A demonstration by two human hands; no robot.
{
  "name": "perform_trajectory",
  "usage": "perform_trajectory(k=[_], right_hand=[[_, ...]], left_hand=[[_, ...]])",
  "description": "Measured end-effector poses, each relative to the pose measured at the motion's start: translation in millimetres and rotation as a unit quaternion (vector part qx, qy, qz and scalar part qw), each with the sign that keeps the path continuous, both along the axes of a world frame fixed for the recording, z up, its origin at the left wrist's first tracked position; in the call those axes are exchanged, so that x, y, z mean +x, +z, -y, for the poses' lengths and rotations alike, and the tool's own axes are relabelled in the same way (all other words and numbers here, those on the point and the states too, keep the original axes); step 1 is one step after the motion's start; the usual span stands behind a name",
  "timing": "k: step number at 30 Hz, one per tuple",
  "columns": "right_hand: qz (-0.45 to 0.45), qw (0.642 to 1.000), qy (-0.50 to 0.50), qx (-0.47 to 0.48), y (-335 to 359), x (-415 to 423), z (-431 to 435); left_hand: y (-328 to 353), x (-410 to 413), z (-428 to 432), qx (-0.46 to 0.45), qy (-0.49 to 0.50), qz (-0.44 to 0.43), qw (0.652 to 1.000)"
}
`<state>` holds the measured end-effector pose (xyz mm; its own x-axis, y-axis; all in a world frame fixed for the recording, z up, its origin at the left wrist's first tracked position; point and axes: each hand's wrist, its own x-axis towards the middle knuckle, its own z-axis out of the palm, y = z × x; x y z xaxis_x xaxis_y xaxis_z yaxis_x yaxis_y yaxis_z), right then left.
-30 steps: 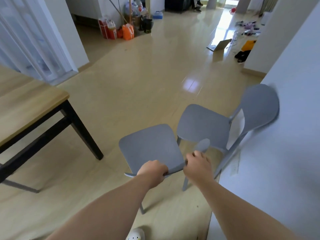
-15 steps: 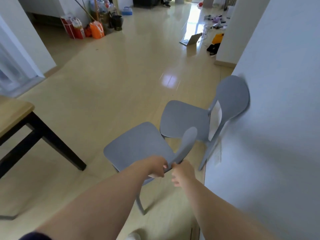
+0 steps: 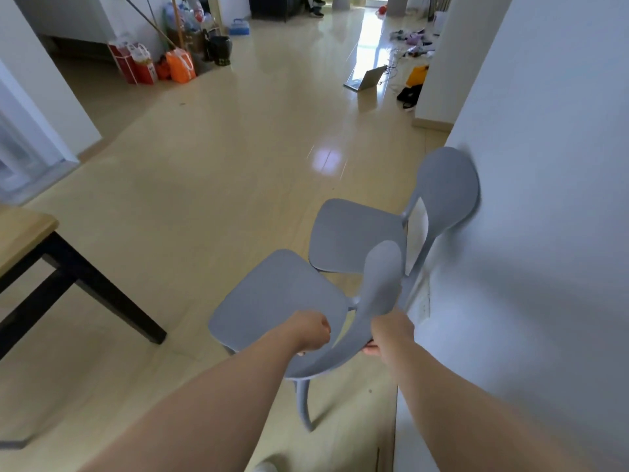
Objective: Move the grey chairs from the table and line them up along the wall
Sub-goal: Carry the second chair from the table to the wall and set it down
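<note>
Both my hands hold the backrest of a grey chair [image 3: 279,294] in front of me. My left hand [image 3: 308,330] grips the backrest's left edge and my right hand [image 3: 391,333] grips its right edge. The chair's seat faces left and its backrest points toward the white wall [image 3: 544,233]. A second grey chair [image 3: 357,233] stands just beyond it with its backrest against that wall. The two seats nearly touch.
A wooden table with black legs [image 3: 27,229] stands at the left. Farther off on the floor lie red and orange bags [image 3: 153,66], an open laptop [image 3: 366,78] and scattered items [image 3: 413,86]. A wall corner [image 3: 439,80] juts out beyond the far chair.
The held chair has turned so its backrest now swings toward the wall, and it has moved closer to the wall beside the other chair. The view has shifted right.
</note>
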<state>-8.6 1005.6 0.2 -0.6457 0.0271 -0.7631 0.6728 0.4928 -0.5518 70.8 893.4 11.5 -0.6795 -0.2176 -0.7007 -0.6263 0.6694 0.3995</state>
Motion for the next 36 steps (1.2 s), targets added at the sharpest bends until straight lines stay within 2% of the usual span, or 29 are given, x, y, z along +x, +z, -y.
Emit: perform_trajectory(k=[5, 8, 10, 12, 15, 20, 26, 32, 36], right_hand=[[-0.095, 0.989, 0.026, 0.107, -2.7, -9.1, -46.5], [-0.143, 0.979, 0.023, 0.142, -8.5, -8.0, -69.1], [-0.128, 0.984, 0.023, 0.126, -9.1, -5.4, -74.9], [-0.079, 0.994, 0.011, 0.070, -7.2, -2.9, -75.7], [-0.030, 0.999, 0.000, 0.029, -4.2, 3.5, -73.2], [-0.131, 0.984, 0.036, 0.119, -13.6, 13.0, -74.8], [-0.170, 0.969, 0.033, 0.177, -14.3, -4.0, -93.5], [-0.172, 0.953, 0.036, 0.246, -13.4, -10.5, -136.7], [-0.192, 0.945, 0.002, 0.267, -14.8, -2.2, -158.5]], left_hand=[[6.0, -17.0, -26.9, 0.008, -0.021, -0.001, 1.000], [7.9, -27.0, -41.3, -0.019, -0.055, 0.002, 0.998], [5.3, -30.0, -49.3, -0.038, -0.077, -0.003, 0.996], [4.3, -27.8, -56.2, -0.061, -0.103, -0.003, 0.993], [0.9, -20.8, -60.0, -0.060, -0.115, 0.007, 0.991], [-0.1, -15.2, -56.9, -0.056, -0.114, 0.008, 0.992], [2.4, -14.2, -55.7, -0.062, -0.110, 0.006, 0.992], [0.1, -18.7, -59.4, -0.057, -0.086, -0.012, 0.995], [-0.3, -18.8, -66.0, -0.059, -0.093, -0.016, 0.994]])
